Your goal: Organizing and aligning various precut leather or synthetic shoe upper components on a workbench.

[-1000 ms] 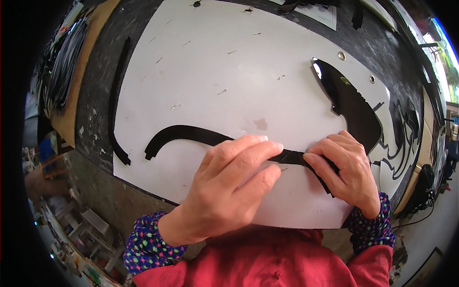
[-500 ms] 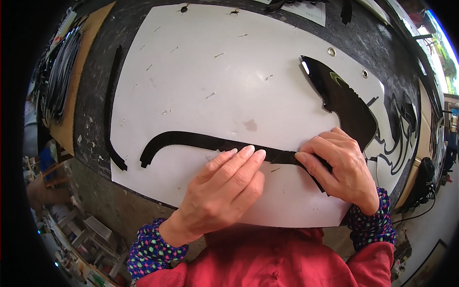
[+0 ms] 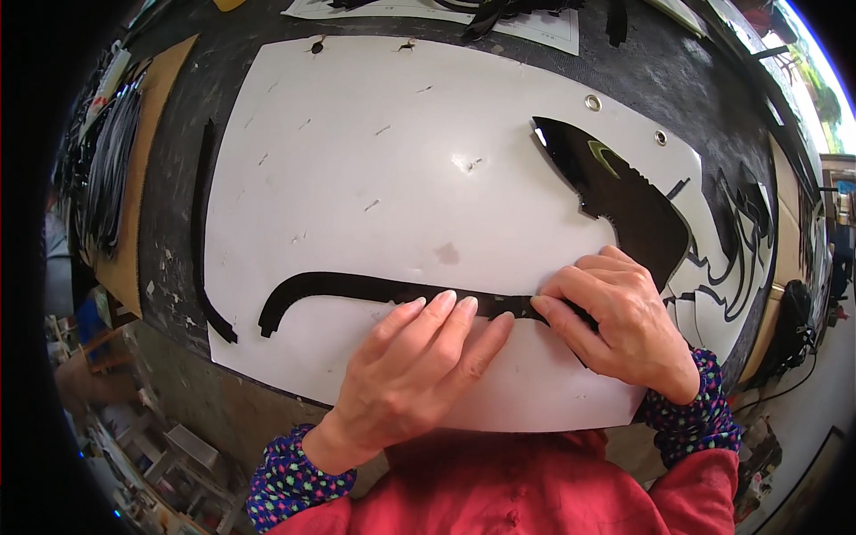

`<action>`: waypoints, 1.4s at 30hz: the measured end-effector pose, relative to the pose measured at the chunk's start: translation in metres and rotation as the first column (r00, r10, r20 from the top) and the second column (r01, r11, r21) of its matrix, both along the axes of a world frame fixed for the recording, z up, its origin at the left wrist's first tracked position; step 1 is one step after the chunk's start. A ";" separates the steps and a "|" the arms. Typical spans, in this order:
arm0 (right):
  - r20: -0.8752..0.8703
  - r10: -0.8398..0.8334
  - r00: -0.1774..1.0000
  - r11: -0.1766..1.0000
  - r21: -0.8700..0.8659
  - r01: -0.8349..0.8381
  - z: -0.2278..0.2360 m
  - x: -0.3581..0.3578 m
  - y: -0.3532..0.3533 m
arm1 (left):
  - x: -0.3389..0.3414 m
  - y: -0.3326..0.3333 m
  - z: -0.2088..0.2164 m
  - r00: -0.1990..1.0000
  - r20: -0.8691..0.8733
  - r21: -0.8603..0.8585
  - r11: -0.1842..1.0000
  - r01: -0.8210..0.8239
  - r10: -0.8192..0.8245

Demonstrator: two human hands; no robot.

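A long black curved strip (image 3: 343,287) lies across a white sheet (image 3: 357,196), its left end hooking down toward me. My left hand (image 3: 401,379) presses its stretched fingertips onto the middle of this strip, with the thumb set apart along its lower edge. At the strip's right part, my right hand (image 3: 615,312) is closed, pinching it between thumb and bent fingers; the curled fingers hide some of it. Just beyond that hand rests a glossy black curved panel (image 3: 615,174) with a pointed far end and a notched edge.
Another thin black strip (image 3: 199,232) lies along the sheet's left edge. Thin black cut pieces (image 3: 740,232) cluster at the right. Far left, a bundle of dark strips (image 3: 111,169) sits on brown cardboard (image 3: 165,116). Two metal eyelets (image 3: 593,102) pierce the sheet's far right edge.
My left thumb has come out to the strip beside the fingers. Both hands stay on the strip, its pinched end slightly shifted. The whole view has also shifted a little.
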State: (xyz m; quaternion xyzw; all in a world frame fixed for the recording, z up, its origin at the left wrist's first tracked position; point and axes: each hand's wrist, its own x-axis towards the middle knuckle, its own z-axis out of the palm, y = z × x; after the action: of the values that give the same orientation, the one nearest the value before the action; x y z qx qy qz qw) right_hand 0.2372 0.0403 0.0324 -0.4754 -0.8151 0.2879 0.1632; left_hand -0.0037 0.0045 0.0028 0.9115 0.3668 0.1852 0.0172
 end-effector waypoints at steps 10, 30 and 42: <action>-0.015 -0.028 1.000 0.998 0.054 0.028 -0.002 -0.002 -0.003 | 0.003 -0.001 -0.003 1.000 -0.022 0.033 0.999 -0.017 0.018; 0.058 -0.035 0.998 0.986 0.165 0.025 -0.005 -0.008 -0.008 | -0.009 0.008 0.011 0.987 0.162 -0.210 0.977 0.027 0.008; 0.045 -0.028 0.999 0.991 0.133 0.021 -0.003 0.001 -0.013 | 0.016 -0.002 -0.004 0.990 -0.088 0.075 0.992 -0.101 0.108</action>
State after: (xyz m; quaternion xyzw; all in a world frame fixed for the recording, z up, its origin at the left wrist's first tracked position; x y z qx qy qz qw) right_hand 0.2383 0.0273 0.0297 -0.4800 -0.8302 0.2198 0.1789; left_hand 0.0123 0.0023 -0.0011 0.8986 0.4077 0.1566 -0.0414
